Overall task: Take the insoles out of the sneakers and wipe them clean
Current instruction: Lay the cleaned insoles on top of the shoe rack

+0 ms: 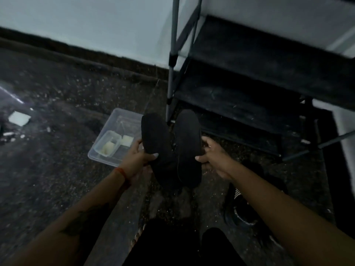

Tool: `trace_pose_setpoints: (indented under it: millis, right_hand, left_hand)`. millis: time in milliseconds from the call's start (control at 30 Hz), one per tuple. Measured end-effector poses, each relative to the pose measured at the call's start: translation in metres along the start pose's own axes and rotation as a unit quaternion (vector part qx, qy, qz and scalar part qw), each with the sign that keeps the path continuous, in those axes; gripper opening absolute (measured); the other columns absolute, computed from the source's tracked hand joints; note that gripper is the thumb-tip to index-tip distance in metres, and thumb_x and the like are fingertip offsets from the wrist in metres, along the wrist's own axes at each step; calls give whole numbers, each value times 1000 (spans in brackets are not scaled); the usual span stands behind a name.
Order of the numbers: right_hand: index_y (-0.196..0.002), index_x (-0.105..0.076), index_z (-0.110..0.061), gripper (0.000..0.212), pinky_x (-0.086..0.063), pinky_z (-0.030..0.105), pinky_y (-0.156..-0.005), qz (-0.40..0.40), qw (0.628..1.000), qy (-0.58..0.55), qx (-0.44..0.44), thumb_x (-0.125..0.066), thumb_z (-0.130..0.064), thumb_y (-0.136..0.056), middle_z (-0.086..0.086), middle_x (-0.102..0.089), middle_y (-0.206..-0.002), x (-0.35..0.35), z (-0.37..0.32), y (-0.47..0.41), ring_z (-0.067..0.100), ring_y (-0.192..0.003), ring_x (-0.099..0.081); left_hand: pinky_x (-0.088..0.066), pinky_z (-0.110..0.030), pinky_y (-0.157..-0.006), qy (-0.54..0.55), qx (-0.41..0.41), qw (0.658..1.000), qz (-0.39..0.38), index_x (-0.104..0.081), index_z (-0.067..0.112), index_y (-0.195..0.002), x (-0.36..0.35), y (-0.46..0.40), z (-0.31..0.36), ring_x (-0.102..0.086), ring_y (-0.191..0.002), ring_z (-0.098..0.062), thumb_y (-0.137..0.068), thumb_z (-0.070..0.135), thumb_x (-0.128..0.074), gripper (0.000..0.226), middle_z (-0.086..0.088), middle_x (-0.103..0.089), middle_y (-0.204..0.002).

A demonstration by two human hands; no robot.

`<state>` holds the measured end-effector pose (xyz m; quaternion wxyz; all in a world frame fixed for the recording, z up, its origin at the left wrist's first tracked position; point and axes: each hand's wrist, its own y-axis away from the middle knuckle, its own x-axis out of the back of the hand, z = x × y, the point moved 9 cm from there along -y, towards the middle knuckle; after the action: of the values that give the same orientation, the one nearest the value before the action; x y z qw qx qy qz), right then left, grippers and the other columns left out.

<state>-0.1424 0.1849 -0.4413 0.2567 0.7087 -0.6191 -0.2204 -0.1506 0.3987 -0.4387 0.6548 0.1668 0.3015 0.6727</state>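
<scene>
- While both arms were extended, 2 black insoles were held up above the speckled floor [57,169].
- The left insole [156,148] was gripped by the left hand [137,160].
- The right insole [189,148] was gripped by the right hand [211,158].
- A clear plastic tray [115,120] was seen left of them, and a black sneaker [240,208] near right.

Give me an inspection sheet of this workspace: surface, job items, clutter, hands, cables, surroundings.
Surface: dark speckled floor, dimly lit.
Job's things: two black foam insoles, left one and right one, held up side by side; black sneaker with white stripes on the floor under the right forearm.
Clutter: clear plastic tray holding a small clear tub and a pale pad; white scrap far left.
Hands: left hand has a grip on the left insole; right hand on the right insole.
Cables: nothing seen.
Surroundings: black metal-framed shelf rack, pale wall.
</scene>
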Motion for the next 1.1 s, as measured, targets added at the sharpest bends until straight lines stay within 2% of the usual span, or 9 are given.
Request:
trace_pose_setpoints:
  millis: [100, 267, 367, 500, 667, 767, 867, 1000, 1100]
  right_hand:
    - [-138, -33, -25, 69, -57, 30, -61, -23, 999, 0, 26, -50, 13, -83, 5, -62, -116, 5, -38, 36, 17, -95, -63]
    - [-140, -31, -26, 72, -57, 33, -66, -40, 995, 3, 92, -51, 13, -82, 3, -65, -107, 17, -99, 98, 20, -97, -65]
    - [-138, -34, -28, 72, -56, 44, -81, -40, 991, 4, 125, -51, 13, -82, 5, -66, -108, 27, -128, 129, 22, -99, -65]
    - [-134, -37, -31, 70, -55, 44, -82, -45, 987, -4, 155, -51, 13, -81, 5, -67, -111, 41, -163, 163, 22, -100, -65]
    - [-131, -38, -31, 69, -56, 43, -77, -55, 979, -13, 194, -52, 14, -80, 9, -66, -113, 68, -214, 185, 25, -100, -65]
    - [-132, -39, -29, 69, -57, 38, -70, -52, 974, -12, 221, -52, 14, -80, 10, -66, -115, 86, -246, 189, 25, -99, -66]
    - [-133, -39, -26, 69, -57, 35, -66, -46, 968, -31, 246, -51, 15, -79, 12, -65, -115, 108, -280, 183, 25, -96, -66]
    - [-132, -40, -27, 67, -57, 32, -63, -17, 962, -32, 269, -50, 15, -80, 6, -68, -104, 135, -323, 168, 20, -88, -68]
    - [-134, -39, -25, 68, -57, 34, -66, 3, 961, -34, 273, -50, 14, -80, 5, -68, -102, 154, -347, 151, 20, -86, -68]
  left_hand:
    - [-56, -28, -49, 0, -21, 1000, -22, -39, 23, -135, -11, 29, 37, -62, -85, -20, -85, -10, -55, 62, -9, -62, -115]
    - [-54, -33, -59, -24, -69, 995, -71, -42, 26, -133, -34, 79, 96, -62, -86, -19, -86, -10, -52, 59, 0, -64, -99]
    - [-56, -32, -59, -33, -92, 990, -98, -42, 23, -134, -47, 104, 125, -63, -88, -22, -84, -9, -55, 61, -8, -63, -112]
    - [-55, -46, -81, -62, -134, 980, -134, -44, 22, -135, -68, 131, 165, -61, -106, -30, -63, 1, -67, 78, -8, -60, -127]
    - [-57, -34, -64, -86, -177, 964, -179, -50, 23, -127, -105, 149, 222, -67, -96, -21, -59, 1, -69, 74, -5, -66, -115]
    - [-55, -42, -84, -96, -191, 960, -178, -50, 23, -128, -121, 145, 253, -66, -99, -26, -53, 1, -74, 82, -6, -71, -107]
    - [-57, -38, -74, -112, -203, 957, -173, -50, 25, -127, -141, 135, 288, -70, -86, -19, -61, 2, -67, 73, -2, -73, -96]
    - [-58, -28, -57, -126, -221, 950, -179, -48, 23, -129, -170, 118, 332, -70, -77, -15, -81, -7, -58, 58, -2, -65, -107]
    - [-58, -25, -57, -135, -229, 947, -180, -48, 22, -128, -190, 99, 360, -71, -74, -12, -85, -10, -50, 53, -2, -63, -111]
